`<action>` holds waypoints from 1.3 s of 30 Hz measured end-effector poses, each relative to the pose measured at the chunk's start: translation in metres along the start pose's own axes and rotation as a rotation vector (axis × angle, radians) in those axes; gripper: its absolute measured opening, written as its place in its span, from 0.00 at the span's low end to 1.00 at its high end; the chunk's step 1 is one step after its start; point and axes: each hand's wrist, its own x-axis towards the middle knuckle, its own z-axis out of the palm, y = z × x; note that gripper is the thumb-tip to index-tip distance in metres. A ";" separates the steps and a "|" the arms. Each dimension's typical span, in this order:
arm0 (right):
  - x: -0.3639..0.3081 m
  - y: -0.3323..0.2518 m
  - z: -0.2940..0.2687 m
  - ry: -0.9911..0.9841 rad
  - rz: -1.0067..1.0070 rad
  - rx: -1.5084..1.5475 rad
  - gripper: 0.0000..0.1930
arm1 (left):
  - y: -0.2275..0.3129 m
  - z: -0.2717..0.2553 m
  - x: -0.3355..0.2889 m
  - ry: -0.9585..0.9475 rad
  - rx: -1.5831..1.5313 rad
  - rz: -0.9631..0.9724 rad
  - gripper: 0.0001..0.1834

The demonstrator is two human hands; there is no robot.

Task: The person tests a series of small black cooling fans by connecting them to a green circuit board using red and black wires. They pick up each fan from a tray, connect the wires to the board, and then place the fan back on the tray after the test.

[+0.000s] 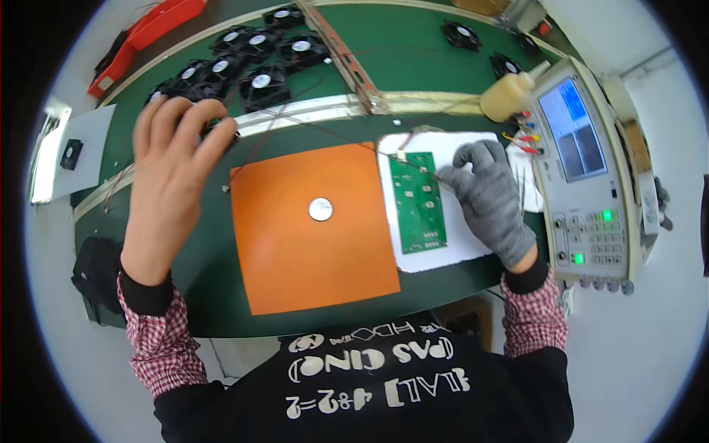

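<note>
My bare left hand is raised at the left with curled fingers. Between thumb and fingers shows part of a black cooling fan, mostly hidden by the hand. My right hand, in a grey glove, is closed over the right edge of a green circuit board. A thin dark strip, a wire or slim tool, runs from its fingertips toward a white connector at the board's top left. The board lies on a white pad. Left of it, a round white disc rests on an orange mat.
Several black fans with trailing wires stand behind a pale ledge. Another fan lies far right. A yellowish squeeze bottle stands beside a tester with a screen. Red bins are far left; a black pouch is near left.
</note>
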 end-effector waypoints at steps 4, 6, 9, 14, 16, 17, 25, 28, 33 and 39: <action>0.000 -0.002 0.019 -0.028 0.370 0.756 0.08 | 0.045 0.021 -0.016 0.223 -0.346 0.098 0.27; -0.003 -0.002 0.025 -0.054 0.498 0.945 0.08 | 0.072 0.017 -0.010 0.109 -0.455 0.347 0.27; -0.010 -0.002 0.036 0.020 0.444 0.900 0.07 | 0.076 0.030 -0.007 0.011 -0.605 0.278 0.26; -0.011 0.005 0.041 -0.016 0.329 0.790 0.07 | 0.060 0.043 -0.018 -0.132 -1.103 -0.121 0.38; -0.010 0.004 0.040 -0.052 0.359 0.836 0.08 | 0.071 0.038 -0.012 -0.226 -1.252 -0.035 0.48; -0.009 0.004 0.038 -0.059 0.374 0.870 0.08 | 0.077 0.039 -0.012 -0.230 -1.159 0.000 0.52; -0.010 0.002 0.048 -0.011 0.283 0.817 0.09 | 0.096 0.032 -0.019 -0.028 -0.805 0.038 0.52; -0.015 0.004 0.049 0.015 0.303 0.774 0.10 | 0.094 -0.013 -0.019 0.367 -0.357 0.152 0.19; -0.013 0.003 0.053 0.034 0.287 0.733 0.11 | 0.092 -0.029 -0.039 0.271 -1.913 0.207 0.33; -0.017 0.005 0.050 0.006 0.301 0.723 0.11 | 0.085 -0.040 -0.045 0.187 -1.604 -0.161 0.30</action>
